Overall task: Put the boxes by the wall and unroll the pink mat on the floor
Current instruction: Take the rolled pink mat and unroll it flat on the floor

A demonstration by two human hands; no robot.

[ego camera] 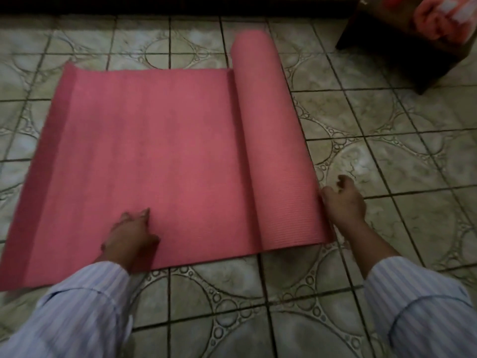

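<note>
The pink mat lies partly unrolled on the tiled floor, its flat part spreading to the left, with the far left edge curling up. The part that is still rolled forms a thick tube along the mat's right side. My left hand presses flat on the unrolled part near the front edge, fingers apart. My right hand rests against the right side of the roll near its front end, fingers loosely curled, gripping nothing. A dark box stands at the top right.
A pink and white package sits on the dark box. A dark wall base runs along the top. Patterned grey tiles stretch to the right of the roll and in front of the mat.
</note>
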